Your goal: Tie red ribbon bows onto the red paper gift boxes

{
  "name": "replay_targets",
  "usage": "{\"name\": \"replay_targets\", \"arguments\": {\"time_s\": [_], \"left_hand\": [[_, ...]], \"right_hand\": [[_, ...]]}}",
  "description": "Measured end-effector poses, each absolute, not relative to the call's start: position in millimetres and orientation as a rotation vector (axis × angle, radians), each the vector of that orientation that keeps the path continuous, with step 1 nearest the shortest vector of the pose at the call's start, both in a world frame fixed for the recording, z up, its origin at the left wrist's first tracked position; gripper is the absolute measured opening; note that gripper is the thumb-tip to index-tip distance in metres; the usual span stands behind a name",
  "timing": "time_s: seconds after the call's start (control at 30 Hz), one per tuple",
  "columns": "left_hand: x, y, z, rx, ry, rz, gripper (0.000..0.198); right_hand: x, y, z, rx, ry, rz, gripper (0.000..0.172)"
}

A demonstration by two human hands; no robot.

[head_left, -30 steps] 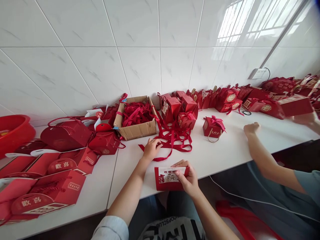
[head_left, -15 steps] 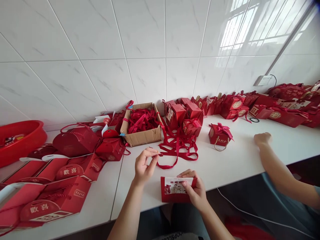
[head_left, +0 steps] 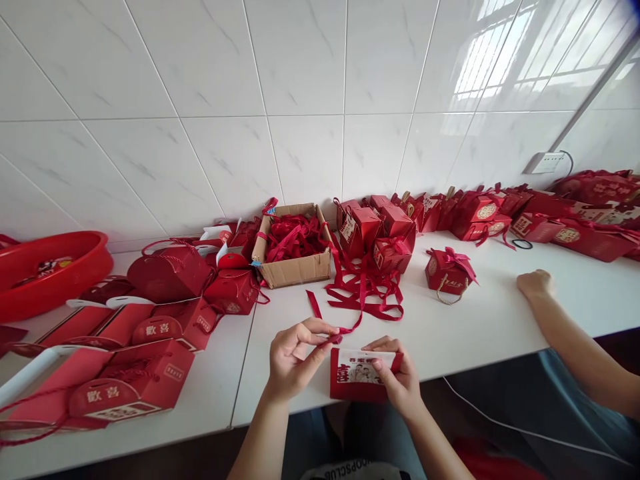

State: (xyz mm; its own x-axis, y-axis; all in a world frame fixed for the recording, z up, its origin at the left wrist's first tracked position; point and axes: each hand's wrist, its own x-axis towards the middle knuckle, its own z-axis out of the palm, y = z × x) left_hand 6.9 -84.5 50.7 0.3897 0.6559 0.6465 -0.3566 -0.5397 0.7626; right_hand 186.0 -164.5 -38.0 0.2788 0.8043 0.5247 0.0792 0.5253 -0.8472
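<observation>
Pinched between the thumb and fingers of my left hand is a dark red ribbon, just above the box's upper left corner. One short tail of it sticks up behind the hand; the rest runs back to a loose ribbon heap. My right hand grips the right side of a red gift box with a white printed panel, at the table's front edge. Its thumb lies on the panel, and the fingers behind are partly hidden.
A cardboard box full of red ribbon stands by the wall. Red gift boxes fill the left, beside a red basin. A small bow-tied box stands to the right. Another person's fist rests on the white table.
My left hand has drawn the ribbon down towards the gift box, and a tail now shows behind the fingers. The view has shifted slightly left. My right hand keeps its grip.
</observation>
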Motion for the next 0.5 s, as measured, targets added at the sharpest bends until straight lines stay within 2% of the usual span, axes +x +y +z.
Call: {"name": "replay_targets", "arguments": {"time_s": [0.37,0.5], "left_hand": [[1,-90,51,1.555,0.638,1.235,0.017],[2,-101,62,1.506,0.632,1.032,0.024]], "right_hand": [[188,-167,-23,-0.875,-1.277,0.667,0.01],[184,-174,-2,-0.815,-1.473,0.806,0.012]]}}
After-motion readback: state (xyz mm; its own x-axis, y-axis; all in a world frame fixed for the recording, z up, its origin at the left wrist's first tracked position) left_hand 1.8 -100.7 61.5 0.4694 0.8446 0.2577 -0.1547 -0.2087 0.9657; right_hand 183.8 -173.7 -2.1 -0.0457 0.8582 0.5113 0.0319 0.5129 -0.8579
